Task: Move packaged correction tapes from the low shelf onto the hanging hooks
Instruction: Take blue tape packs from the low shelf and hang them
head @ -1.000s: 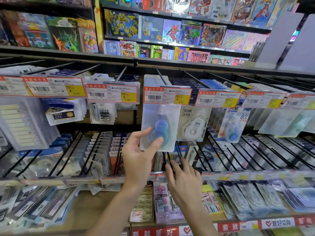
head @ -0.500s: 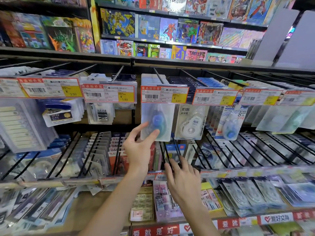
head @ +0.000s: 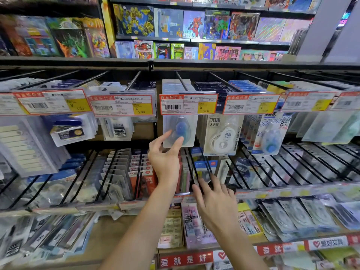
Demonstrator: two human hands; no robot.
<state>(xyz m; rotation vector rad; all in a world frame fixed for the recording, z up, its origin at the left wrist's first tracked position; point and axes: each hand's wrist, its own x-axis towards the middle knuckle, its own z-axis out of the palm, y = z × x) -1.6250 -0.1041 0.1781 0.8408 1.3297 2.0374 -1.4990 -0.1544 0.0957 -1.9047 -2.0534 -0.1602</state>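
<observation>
Left hand (head: 165,160) pinches the lower edge of a blue correction tape pack (head: 180,131), apparently already on its hook (head: 182,81) under the 6.80 price tag (head: 188,104). Right hand (head: 216,203) open, fingers spread, near the lower hook row. Next: release, fetch another pack from the low shelf.

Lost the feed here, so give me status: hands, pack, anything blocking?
Left hand pinching blue tape pack on its hook. Right hand open, over lower rack. Price tag covers pack top.
</observation>
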